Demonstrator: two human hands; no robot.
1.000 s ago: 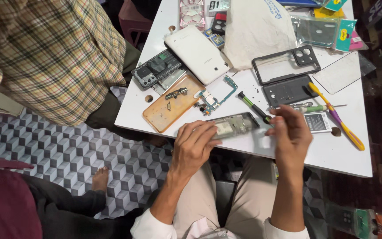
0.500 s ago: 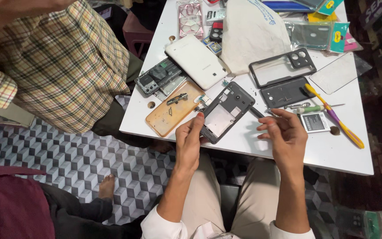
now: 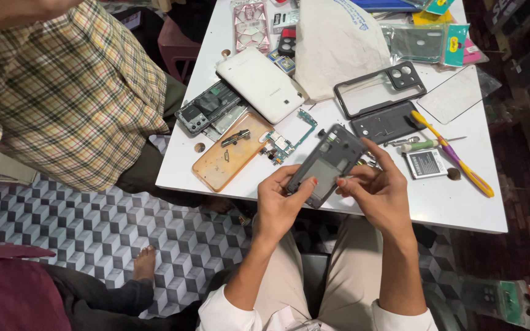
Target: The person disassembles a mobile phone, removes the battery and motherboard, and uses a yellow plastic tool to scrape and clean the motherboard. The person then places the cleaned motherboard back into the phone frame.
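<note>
Both hands hold a dark grey phone frame (image 3: pixel 328 160) above the near edge of the white table (image 3: pixel 461 202). My left hand (image 3: pixel 277 205) grips its lower left side, thumb across the inner face. My right hand (image 3: pixel 378 190) holds the right edge, fingertips pressing on the frame's inside. The frame is tilted, its camera end pointing away from me. Just beyond it lie a small green circuit board (image 3: pixel 284 141) and an orange phone case (image 3: pixel 231 151).
A white phone back (image 3: pixel 260 84), an opened phone body (image 3: pixel 207 109), a black case (image 3: pixel 378 89), a dark back cover (image 3: pixel 384 124), a small battery (image 3: pixel 426 163), a yellow-purple pry tool (image 3: pixel 452 153) and a white bag (image 3: pixel 335 46) crowd the table. A person in a plaid shirt (image 3: pixel 62 92) sits at left.
The phone frame has been lifted from lying flat near the table edge and turned, inner side toward me. My right hand has moved from beside it onto its right edge.
</note>
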